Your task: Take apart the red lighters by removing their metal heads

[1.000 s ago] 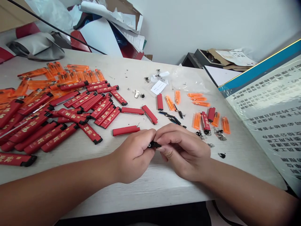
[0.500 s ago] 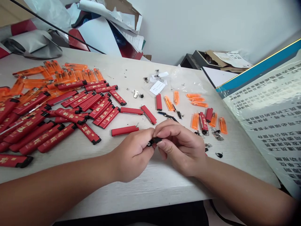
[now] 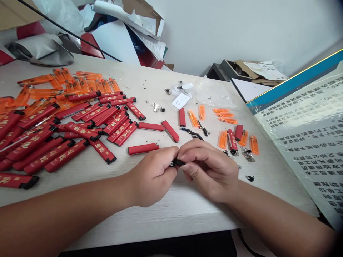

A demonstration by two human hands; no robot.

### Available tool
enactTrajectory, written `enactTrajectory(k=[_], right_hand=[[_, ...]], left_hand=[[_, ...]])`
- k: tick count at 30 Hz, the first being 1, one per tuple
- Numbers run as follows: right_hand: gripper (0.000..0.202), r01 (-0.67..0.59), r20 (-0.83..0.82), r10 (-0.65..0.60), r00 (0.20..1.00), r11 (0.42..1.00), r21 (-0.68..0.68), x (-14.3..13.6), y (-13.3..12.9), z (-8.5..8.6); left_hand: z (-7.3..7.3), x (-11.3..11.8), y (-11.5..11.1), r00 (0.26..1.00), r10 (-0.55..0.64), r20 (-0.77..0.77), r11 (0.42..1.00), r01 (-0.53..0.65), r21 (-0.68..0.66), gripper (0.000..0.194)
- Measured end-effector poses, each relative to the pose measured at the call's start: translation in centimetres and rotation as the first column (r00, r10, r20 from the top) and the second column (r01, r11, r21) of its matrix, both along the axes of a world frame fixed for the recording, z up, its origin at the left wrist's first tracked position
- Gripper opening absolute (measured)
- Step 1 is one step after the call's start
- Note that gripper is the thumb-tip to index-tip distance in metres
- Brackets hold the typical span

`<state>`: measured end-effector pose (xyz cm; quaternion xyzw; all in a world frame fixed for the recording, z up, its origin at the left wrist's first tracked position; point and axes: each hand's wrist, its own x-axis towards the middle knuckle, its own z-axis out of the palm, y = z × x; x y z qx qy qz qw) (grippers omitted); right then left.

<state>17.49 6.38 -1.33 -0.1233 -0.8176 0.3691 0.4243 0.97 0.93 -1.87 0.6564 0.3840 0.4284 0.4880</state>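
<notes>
Above the front part of the table, both hands meet around a small black piece [image 3: 180, 162] with a round metal end at its left. My left hand [image 3: 155, 175] is closed on it, fingers curled and mostly hidden from view. From the right, my right hand [image 3: 207, 167] pinches the same piece between thumb and fingers. Just behind the hands lie a red lighter casing [image 3: 143, 148] and another red casing [image 3: 170, 131]. Dark tools [image 3: 191, 133] rest behind my right hand.
Red lighters [image 3: 65, 155] and orange lighters [image 3: 45, 93] pile up at the left. Orange casings [image 3: 222, 139] and small metal parts [image 3: 248, 154] lie at the right, beside a large printed board [image 3: 302, 121]. A plastic bag [image 3: 213, 92] sits farther back.
The view has shifted slightly, so the table items appear a little farther right. My right hand's fingers have moved slightly on the black piece; my left hand keeps its closed pose.
</notes>
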Motion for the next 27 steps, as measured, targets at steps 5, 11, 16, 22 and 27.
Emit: enactTrajectory(k=[5,11,16,22,27], right_hand=[[0.02,0.004,-0.002,-0.004,1.0,1.0,-0.023,-0.07,-0.06,-0.09],[0.021,-0.037,0.019,0.036,0.999,0.999,0.035,-0.1,0.12,0.49],[0.018,-0.058,0.05,0.054,0.997,0.995,0.078,-0.05,0.05,0.68],[0.015,-0.094,0.056,0.092,0.994,0.995,0.027,0.16,0.42,0.41],[0.016,-0.148,0.043,0.145,0.989,0.986,0.08,0.13,0.77,0.39]], left_hand=[[0.0,0.06,0.05,1.0,-0.008,0.004,1.0,0.008,0.017,0.035],[-0.04,0.13,0.13,0.998,0.009,-0.056,1.0,-0.011,-0.028,0.025],[-0.23,0.06,0.14,0.995,0.034,-0.091,0.997,-0.04,-0.067,0.019],[-0.3,-0.09,0.15,0.992,0.042,-0.118,0.996,-0.052,-0.078,0.014],[-0.23,-0.18,0.14,0.997,0.012,-0.082,0.995,-0.02,-0.096,0.013]])
